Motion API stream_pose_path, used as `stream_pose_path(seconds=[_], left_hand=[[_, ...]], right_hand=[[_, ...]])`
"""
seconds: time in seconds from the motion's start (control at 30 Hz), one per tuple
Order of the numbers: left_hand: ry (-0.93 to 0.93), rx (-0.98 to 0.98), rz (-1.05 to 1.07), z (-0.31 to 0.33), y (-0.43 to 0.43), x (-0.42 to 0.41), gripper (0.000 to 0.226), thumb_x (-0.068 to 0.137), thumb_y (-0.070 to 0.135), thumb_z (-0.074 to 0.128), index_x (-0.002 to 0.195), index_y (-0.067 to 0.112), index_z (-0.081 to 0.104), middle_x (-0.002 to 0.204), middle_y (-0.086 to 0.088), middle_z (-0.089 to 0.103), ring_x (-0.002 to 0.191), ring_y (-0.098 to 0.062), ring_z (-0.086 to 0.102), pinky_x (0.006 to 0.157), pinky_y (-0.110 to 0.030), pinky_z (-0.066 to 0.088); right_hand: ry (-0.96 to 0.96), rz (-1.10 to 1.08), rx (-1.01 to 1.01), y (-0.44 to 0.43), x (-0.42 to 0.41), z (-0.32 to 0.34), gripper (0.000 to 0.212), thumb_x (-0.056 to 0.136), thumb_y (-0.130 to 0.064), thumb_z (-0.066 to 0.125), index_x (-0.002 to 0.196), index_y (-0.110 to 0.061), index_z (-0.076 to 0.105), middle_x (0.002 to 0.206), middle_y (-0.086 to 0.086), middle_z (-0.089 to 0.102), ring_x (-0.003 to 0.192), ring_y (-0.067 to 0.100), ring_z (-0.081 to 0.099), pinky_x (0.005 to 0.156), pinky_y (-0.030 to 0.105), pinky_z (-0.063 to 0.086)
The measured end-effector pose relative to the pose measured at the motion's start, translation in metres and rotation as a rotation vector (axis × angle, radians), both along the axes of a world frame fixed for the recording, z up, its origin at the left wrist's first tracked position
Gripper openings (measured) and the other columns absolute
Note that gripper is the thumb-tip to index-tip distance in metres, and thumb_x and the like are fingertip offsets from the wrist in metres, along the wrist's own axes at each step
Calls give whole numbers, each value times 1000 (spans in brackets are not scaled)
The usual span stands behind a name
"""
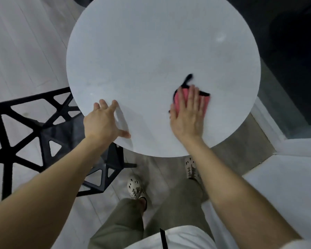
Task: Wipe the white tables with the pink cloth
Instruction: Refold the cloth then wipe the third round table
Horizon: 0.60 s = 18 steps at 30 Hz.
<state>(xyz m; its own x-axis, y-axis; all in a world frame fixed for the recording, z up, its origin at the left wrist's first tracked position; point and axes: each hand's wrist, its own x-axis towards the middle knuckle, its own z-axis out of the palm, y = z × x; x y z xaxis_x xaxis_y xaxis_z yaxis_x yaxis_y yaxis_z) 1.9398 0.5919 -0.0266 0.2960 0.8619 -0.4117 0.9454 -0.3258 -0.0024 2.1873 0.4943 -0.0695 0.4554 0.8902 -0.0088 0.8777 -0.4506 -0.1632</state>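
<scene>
Right hand (188, 114) is flat on the cloth (206, 104), fingers straight and together, palm pressing it onto the worktop (151, 51), with nothing curled round it. The hand and cloth are a touch blurred. The cloth is pink with a black trim, and a black loop pokes out just past the fingertips toward the worktop's middle. It lies on the near right part of the round white worktop, a little in from the rim. Left hand (104, 121) is released, fingers spread, resting on the worktop's near left edge with the thumb out along the rim and nothing held. Off the worktop's left side stands a black chair (25, 126) with an open lattice frame, tucked close against the rim. Below the worktop's near edge are two pale perforated shoes (136, 188) and olive trousers (126, 221) on a light floor (25, 42).
</scene>
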Motion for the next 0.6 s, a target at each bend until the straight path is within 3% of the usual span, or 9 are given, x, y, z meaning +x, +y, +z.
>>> stream_pose_path(seconds=[0.1,0.2,0.27,0.37,0.47,0.53,0.6], left_hand=[[8,8,40,6,-3,4,133,46,82,90,154,31,33,140,-5,46,129,-28,51,67,-41,51],[-38,-24,111,14,-6,13,134,47,74,95,157,31,32,146,-5,43,139,-29,45,82,-52,60],[-46,-62,188,19,-11,20,134,47,66,99,158,32,32,144,-2,42,140,-28,45,87,-53,59],[-6,11,329,26,-31,41,113,54,47,104,151,26,50,132,-2,57,127,-31,56,91,-54,59],[10,80,449,27,-64,89,91,71,25,99,151,22,55,143,-8,59,133,-34,53,94,-57,58],[-56,59,493,28,-82,132,91,72,33,98,151,23,55,144,-5,56,134,-30,51,95,-54,57],[-92,6,520,28,-90,174,101,65,44,100,151,24,52,143,-2,53,134,-27,48,96,-49,56]], right_hand=[[89,628,-68,-22,-80,3,64,115,-48,29,173,-26,16,181,12,-1,168,27,-8,134,56,9],[98,954,-45,-19,-31,-4,60,115,-48,33,172,-31,24,182,6,6,168,23,-2,135,55,8],[68,971,-18,1,48,-8,58,116,-47,35,171,-32,26,181,4,12,168,22,4,135,56,10],[2,718,-54,57,189,-7,62,115,-54,24,172,-31,20,181,6,10,168,22,4,134,56,10],[-5,509,-69,82,224,-5,68,112,-58,12,173,-29,12,181,11,4,168,25,-1,135,54,5],[-19,596,-25,58,188,-9,67,113,-54,18,174,-26,13,181,14,3,168,27,-2,135,55,7],[30,938,-49,14,156,-8,65,114,-51,24,174,-27,14,181,12,-1,168,27,-7,134,55,7]])
